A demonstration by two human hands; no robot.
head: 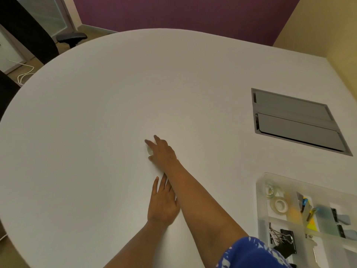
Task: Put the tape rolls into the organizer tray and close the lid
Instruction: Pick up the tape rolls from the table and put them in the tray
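Two tape rolls [275,198] lie in the tray [259,200] at near right. The right hand [162,151] closes on another roll [149,150] mid-table; the left hand [163,204] rests flat, empty. Lid not yet shut

White round table [96,132]; grey cable hatch [295,120] set in top; black chair [71,38], white cord [25,74] on floor.

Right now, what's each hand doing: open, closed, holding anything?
Left hand: open, flat on the table, holding nothing.
Right hand: fingers curled around a tape roll on the table; firm grip cannot be told.
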